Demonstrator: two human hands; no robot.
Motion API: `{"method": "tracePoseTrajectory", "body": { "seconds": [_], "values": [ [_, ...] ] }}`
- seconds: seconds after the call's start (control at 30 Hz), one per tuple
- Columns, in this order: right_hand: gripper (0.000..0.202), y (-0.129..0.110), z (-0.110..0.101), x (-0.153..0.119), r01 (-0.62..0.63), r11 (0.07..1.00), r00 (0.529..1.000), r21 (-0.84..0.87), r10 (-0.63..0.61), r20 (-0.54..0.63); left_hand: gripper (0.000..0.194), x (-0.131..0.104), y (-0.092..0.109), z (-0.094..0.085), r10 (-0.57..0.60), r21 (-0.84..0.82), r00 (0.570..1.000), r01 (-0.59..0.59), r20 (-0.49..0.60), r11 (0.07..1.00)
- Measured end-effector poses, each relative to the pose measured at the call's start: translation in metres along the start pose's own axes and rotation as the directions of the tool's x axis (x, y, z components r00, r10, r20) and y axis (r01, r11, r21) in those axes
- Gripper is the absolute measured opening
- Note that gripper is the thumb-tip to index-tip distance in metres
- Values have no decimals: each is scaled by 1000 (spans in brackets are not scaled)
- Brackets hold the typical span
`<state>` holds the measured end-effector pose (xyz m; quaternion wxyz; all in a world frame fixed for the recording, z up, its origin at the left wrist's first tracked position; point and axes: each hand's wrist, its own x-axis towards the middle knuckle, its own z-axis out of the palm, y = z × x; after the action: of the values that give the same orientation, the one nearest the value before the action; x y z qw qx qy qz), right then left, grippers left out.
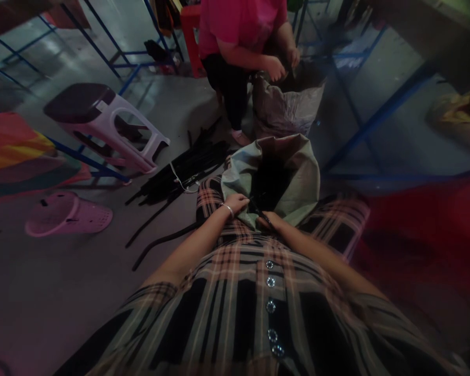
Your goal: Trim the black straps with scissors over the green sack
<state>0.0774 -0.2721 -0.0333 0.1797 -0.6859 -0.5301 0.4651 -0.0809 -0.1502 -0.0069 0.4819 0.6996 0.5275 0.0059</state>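
Note:
Between my knees stands a pale green sack [303,183], its mouth wide and dark material inside. My left hand [237,203] is closed in a pinch at the sack's near left rim. My right hand [272,221] is closed just to the right of it, with a thin black strip [263,213] running across its fingers toward the left hand. The strip's far end is lost in the dark of the sack. A long black tube-like length [162,243] lies past my left forearm, which hides one end.
A tied bundle of black lengths [188,164] lies on the floor at left, near a stool [113,117] and a pink basket [72,214]. Opposite me, a person in a pink shirt [238,31] works over a grey sack [285,107]. Blue table frames [379,122] stand around.

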Motion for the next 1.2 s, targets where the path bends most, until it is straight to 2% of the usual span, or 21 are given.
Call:
{"method": "tracePoseTrajectory", "body": {
  "seconds": [0.27,0.47,0.63,0.83,0.97,1.2],
  "values": [
    [21,-3,0,-1,66,996,997,-62,-67,-22,30,-5,10,0,123,161,992,-118,-19,980],
    [25,4,6,4,-24,992,993,-122,9,-122,31,-5,12,-2,138,192,990,-130,-31,973],
    [28,11,6,10,-112,990,981,-89,96,-166,32,-3,5,-11,160,290,987,-143,-35,946],
    [27,11,6,11,-148,982,980,-114,129,-154,31,-1,-1,-11,168,302,985,-149,-35,941],
    [30,10,4,9,-141,981,977,-132,117,-178,30,2,-2,-9,119,275,992,-101,-49,956],
    [25,11,4,9,-34,999,993,-41,29,-114,31,1,-1,-11,109,215,989,-86,-101,973]
  ]
}}
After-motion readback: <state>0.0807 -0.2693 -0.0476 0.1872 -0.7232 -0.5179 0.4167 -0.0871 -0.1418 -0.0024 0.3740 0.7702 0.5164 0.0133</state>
